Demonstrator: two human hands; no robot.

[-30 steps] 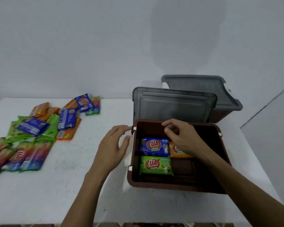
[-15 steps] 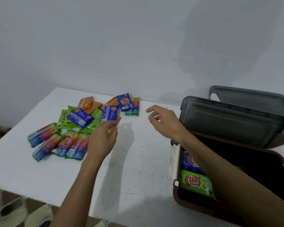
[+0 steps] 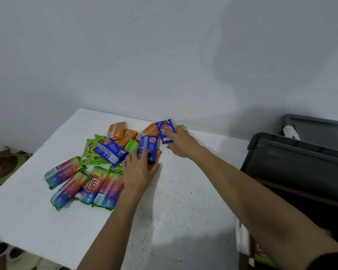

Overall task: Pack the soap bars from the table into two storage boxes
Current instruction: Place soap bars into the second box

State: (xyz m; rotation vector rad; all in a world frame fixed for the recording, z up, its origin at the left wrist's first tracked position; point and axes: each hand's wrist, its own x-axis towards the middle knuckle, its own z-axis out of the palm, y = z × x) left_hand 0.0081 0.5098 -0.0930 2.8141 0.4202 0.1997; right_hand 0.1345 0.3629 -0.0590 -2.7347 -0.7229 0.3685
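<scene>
While each hand closes on a blue soap bar at the right edge of the heap (image 3: 90,178), both bars are low over the table (image 3: 183,215). The left hand (image 3: 140,169) curls its fingers (image 3: 144,154) over the near blue bar (image 3: 147,145); the right hand (image 3: 181,142) pinches the far blue bar (image 3: 165,130) just beyond it. Glossy wrappers could slip from so shallow a hold, or drag the orange bars (image 3: 116,130) beside them along. Both arms reach forward, palms down, wrists low. The box (image 3: 291,188), lid (image 3: 300,158) raised, stands well right of both grips.
</scene>
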